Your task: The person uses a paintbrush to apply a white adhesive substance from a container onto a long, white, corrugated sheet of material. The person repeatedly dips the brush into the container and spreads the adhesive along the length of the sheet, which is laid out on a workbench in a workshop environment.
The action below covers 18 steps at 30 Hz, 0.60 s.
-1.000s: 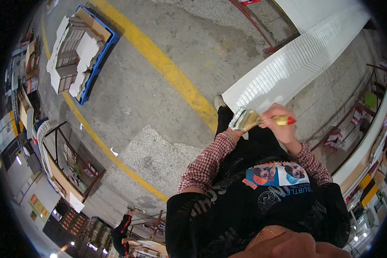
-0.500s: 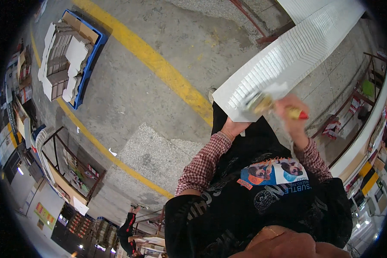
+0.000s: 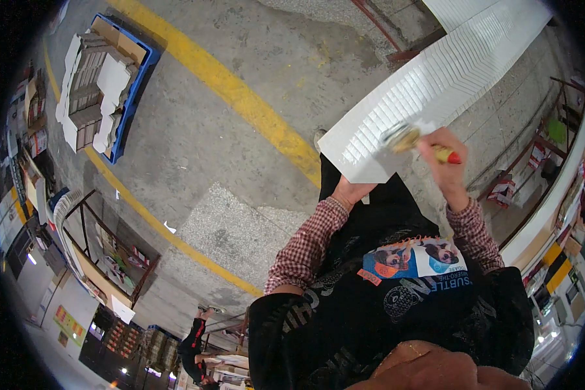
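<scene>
A long row of overlapping white card sheets (image 3: 429,91) runs from a support at the upper right to just in front of my body, its surface shiny in places. My left hand (image 3: 352,193) grips the near edge of the row from below, its fingers mostly hidden under the card. My right hand (image 3: 444,162) is closed around a flat paintbrush (image 3: 406,140) with a yellowish, red-tipped handle. The brush head lies over the sheets near their close end, pointing left; it is slightly blurred.
A blue pallet (image 3: 136,84) bearing stacked flat cardboard stands on the floor at the upper left. Yellow lines (image 3: 240,101) cross the concrete. Worktables with metal frames (image 3: 110,253) stand at the left and at the right (image 3: 533,214). Another person (image 3: 194,351) is at the lower left.
The brush and my right hand have shifted a little over the sheets and show less blur. My left hand stays at the near edge.
</scene>
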### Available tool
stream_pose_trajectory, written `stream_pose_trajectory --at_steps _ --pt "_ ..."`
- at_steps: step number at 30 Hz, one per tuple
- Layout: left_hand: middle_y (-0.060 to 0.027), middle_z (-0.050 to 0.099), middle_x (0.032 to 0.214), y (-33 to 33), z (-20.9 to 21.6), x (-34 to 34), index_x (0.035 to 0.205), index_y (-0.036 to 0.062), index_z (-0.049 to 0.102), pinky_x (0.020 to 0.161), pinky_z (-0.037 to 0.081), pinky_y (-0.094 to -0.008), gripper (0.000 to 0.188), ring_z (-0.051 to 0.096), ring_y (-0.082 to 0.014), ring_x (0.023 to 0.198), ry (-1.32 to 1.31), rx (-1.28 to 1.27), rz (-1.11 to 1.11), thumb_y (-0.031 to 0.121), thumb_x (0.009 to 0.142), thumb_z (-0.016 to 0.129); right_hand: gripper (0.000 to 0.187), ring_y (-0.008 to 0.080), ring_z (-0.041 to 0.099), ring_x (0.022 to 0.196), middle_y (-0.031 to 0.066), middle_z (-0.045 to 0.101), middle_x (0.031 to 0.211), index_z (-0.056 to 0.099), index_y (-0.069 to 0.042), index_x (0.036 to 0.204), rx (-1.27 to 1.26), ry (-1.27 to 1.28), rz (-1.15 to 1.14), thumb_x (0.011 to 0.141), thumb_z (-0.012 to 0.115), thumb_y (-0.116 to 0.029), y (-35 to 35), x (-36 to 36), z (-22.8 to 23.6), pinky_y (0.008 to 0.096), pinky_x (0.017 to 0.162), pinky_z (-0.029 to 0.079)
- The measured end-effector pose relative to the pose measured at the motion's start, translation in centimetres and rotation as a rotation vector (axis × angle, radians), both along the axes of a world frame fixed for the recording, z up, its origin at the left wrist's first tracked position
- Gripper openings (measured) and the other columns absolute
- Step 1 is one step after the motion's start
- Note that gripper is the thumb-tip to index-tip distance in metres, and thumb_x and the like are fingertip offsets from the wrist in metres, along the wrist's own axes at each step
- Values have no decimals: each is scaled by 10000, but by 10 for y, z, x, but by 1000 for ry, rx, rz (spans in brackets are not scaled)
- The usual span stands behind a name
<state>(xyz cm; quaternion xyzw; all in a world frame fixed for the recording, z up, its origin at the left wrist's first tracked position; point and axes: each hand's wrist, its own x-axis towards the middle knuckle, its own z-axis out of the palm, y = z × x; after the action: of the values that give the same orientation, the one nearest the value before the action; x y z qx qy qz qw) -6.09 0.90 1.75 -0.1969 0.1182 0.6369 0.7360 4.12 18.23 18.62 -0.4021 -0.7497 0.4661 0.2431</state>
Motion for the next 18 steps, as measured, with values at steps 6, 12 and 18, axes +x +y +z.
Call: stream_pose_trajectory --at_steps 6,12,18 --pt "-60 450 1457 -6 -15 -7 1445 133 402 1099 343 -469 602 443 -251 1317 -80 23 87 500 969 442 93 140 576 682 71 630 767 642 -10 792 87 129 39 794 735 -22 17 1 -7 266 626 449" --pt "-57 512 1403 -13 -25 -5 1395 123 463 1074 373 -478 559 492 -256 1271 -118 -12 70 477 962 481 100 155 604 738 86 654 817 641 5 829 41 68 -8 809 730 -35 24 -16 -31 284 658 479" --pt "-56 521 1392 -16 -29 -4 1386 130 475 1063 385 -479 543 501 -252 1260 -103 -28 79 461 956 504 89 155 598 739 97 648 826 644 15 829 0 152 3 803 727 -5 15 -12 -22 290 672 481"
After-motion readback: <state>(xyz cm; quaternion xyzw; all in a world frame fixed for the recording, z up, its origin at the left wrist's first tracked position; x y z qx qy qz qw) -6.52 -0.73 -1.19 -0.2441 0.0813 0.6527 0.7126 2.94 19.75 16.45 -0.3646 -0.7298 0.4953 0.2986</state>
